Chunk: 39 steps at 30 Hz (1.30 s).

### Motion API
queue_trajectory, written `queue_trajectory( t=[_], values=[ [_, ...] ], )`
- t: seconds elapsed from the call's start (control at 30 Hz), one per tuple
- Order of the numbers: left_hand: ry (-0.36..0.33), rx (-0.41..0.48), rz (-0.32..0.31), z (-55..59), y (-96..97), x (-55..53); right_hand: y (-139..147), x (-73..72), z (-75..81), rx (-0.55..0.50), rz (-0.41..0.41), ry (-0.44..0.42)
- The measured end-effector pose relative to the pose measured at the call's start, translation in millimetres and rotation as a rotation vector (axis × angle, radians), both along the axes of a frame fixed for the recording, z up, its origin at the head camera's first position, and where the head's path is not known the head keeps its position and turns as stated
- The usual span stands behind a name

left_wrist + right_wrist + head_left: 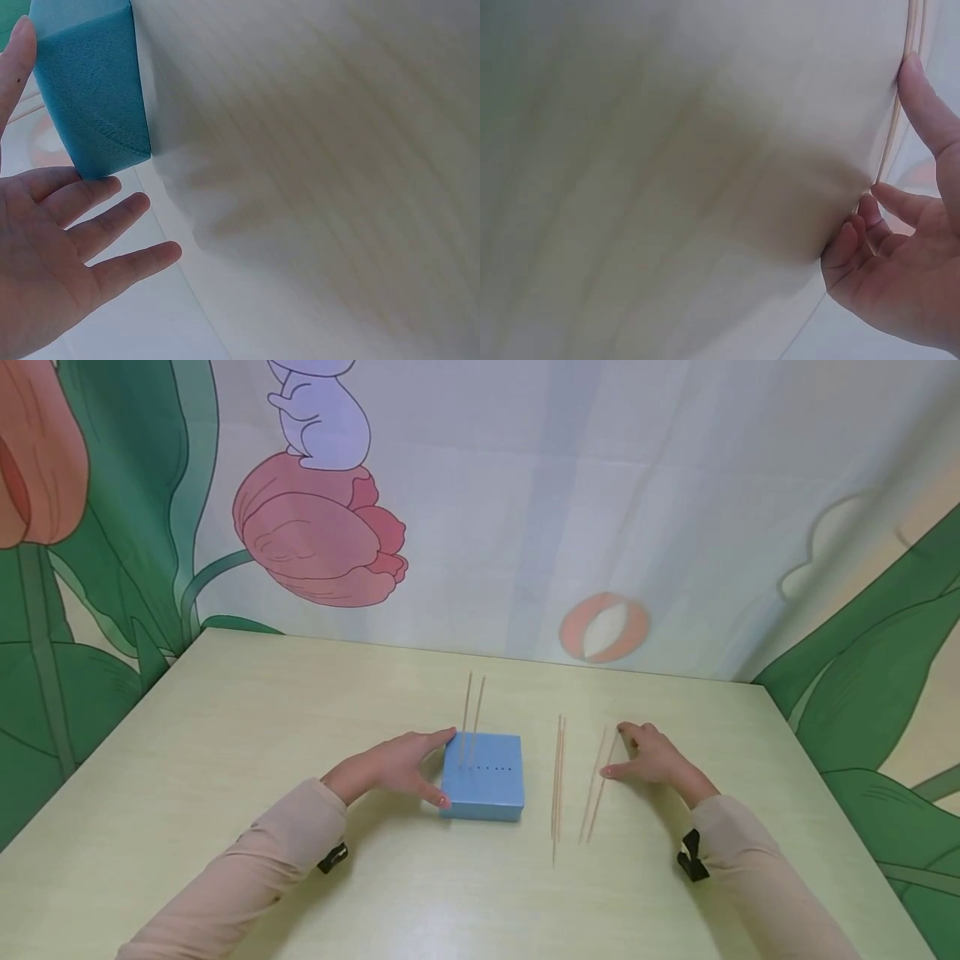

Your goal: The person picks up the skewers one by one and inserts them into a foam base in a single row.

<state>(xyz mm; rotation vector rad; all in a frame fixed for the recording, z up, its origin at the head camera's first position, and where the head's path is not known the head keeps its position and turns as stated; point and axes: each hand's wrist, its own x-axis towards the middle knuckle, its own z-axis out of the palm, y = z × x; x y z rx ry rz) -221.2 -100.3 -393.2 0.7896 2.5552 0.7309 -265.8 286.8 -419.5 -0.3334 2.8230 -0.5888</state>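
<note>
In the head view my left hand holds the blue block by its left side, thumb at the near corner and a fingertip at the far one. The left wrist view shows the block between thumb and index finger, the other fingers spread. Two thin wooden sticks stand upright in the block's row of small holes. My right hand touches a wooden stick lying on the table. In the right wrist view its thumb rests along the stick, the index fingertip at its end and other fingers curled.
Between the block and my right hand, several more wooden sticks lie close together on the pale table. Another single stick lies just left of the touched one. A printed curtain hangs behind the table's far edge.
</note>
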Motion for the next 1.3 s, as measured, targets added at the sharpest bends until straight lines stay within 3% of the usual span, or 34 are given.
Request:
queue_trajectory(
  t=[0.5,0.8,1.0,1.3],
  values=[
    [-0.002,0.005,0.001,0.0,0.7,0.8,2,3.7,9.9,-0.171,-0.117,-0.059],
    [-0.013,-0.002,0.014,-1.5,-0.4,0.2,10,4.3,12.2,-0.460,-0.206,-0.115],
    [-0.020,0.030,0.006,-2.5,-1.5,0.1,19,6.9,11.2,-0.641,-0.199,-0.102],
    [-0.021,0.037,0.008,-2.0,-1.2,1.8,8,23.1,34.2,-0.639,-0.215,-0.035]
  ],
)
